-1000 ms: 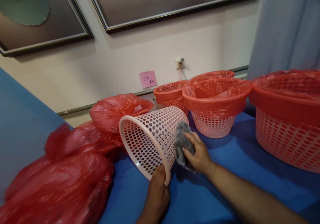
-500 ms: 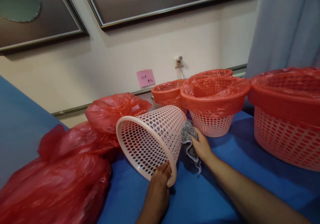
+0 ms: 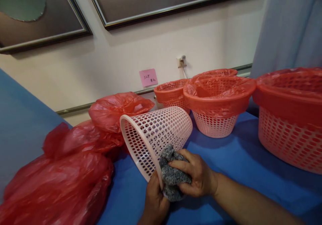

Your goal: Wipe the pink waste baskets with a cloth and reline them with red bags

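Note:
A pale pink perforated plastic wastebasket [image 3: 161, 127] lies tilted on its side, its wide mouth facing left and toward me. My left hand [image 3: 155, 198] grips the lower part of its rim, with some fingertips hidden by the wall. My right hand [image 3: 195, 174] is closed around a bunched grey cloth [image 3: 172, 174] and presses it against the basket's outer side, close to the rim. The two hands are close together, and the cloth hides part of the rim between them.
Red plastic bags [image 3: 72, 178] are heaped on the left. Bag-lined baskets [image 3: 213, 117] stand at the back, and a larger lined basket [image 3: 289, 141] is at the right. Everything rests on a blue-covered table [image 3: 125, 201]. A pink note [image 3: 148, 77] and a socket [image 3: 181, 62] are on the wall.
My right hand has moved the cloth from near the basket's base toward me and left, up to the rim. The basket has turned slightly; my left hand keeps its hold on the rim.

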The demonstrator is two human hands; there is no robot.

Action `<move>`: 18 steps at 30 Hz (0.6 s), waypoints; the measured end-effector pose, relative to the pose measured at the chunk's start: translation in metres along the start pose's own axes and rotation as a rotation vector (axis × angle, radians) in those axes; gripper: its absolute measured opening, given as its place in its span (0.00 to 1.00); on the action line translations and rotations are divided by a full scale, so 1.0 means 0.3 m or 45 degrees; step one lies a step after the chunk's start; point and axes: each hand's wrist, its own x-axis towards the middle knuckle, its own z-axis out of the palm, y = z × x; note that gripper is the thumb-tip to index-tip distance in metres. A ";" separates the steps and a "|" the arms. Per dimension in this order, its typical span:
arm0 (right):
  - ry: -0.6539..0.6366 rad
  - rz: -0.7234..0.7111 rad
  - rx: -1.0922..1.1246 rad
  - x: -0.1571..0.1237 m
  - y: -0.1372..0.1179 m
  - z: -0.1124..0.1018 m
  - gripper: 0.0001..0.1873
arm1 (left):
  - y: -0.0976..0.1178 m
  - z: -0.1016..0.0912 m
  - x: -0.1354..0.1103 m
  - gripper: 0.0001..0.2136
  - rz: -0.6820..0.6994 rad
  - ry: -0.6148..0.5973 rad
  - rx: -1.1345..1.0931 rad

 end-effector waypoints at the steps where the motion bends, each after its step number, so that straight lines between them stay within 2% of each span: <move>1: 0.036 0.091 0.011 -0.002 0.008 0.004 0.29 | -0.007 -0.001 -0.001 0.19 0.002 0.003 0.013; 4: 0.207 0.493 -0.019 -0.008 0.078 0.010 0.27 | -0.013 0.003 0.003 0.19 -0.023 0.003 0.075; 8: 0.445 1.123 -0.070 -0.016 0.246 0.005 0.24 | -0.007 0.008 0.005 0.19 -0.045 -0.011 0.158; 9: 0.462 1.209 -0.060 -0.019 0.279 0.003 0.24 | -0.008 0.008 0.004 0.18 -0.040 -0.006 0.164; 11: 0.460 1.269 -0.044 -0.022 0.308 0.003 0.23 | -0.015 0.007 0.002 0.18 -0.035 0.005 0.167; 13: 0.446 1.192 -0.061 -0.022 0.280 0.004 0.25 | -0.022 0.005 0.000 0.19 -0.043 0.003 0.162; 14: 0.417 1.088 -0.080 -0.021 0.247 0.004 0.26 | -0.024 0.006 0.001 0.20 -0.052 0.001 0.157; 16: 0.300 0.741 -0.110 -0.017 0.160 0.003 0.30 | -0.020 0.008 0.003 0.22 -0.068 -0.013 0.132; 18: 0.165 0.307 -0.115 -0.011 0.070 0.001 0.33 | -0.006 0.012 0.009 0.23 -0.090 -0.046 0.072</move>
